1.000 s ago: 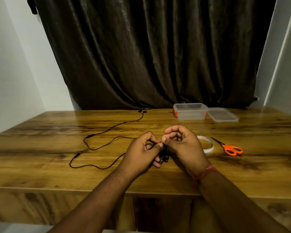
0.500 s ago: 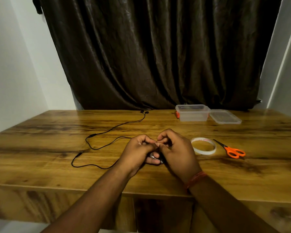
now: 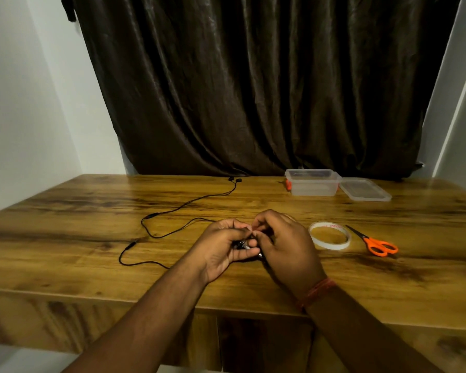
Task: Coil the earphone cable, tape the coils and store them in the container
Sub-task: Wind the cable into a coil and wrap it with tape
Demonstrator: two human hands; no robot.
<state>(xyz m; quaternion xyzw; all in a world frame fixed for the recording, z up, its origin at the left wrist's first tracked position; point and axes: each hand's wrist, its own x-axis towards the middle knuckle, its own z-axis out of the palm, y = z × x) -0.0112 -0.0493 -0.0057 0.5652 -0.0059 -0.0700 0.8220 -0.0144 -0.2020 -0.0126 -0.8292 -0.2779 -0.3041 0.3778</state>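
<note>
One container (image 3: 313,186) open, lid (image 3: 364,189) touching beside; contents unclear.

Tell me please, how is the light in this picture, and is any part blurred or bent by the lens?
Head view: dim, warm light; soft glare on the table far side; the curtain is very dark. Wide-angle bending shows at the walls and the table edge. The left hand and right hand are slightly soft; the earphone cable between them is hard to read.

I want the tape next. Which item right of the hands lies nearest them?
The tape roll, the white ring beside the right hand. The orange scissors lie farther right; the container sits at the table's back.
</note>
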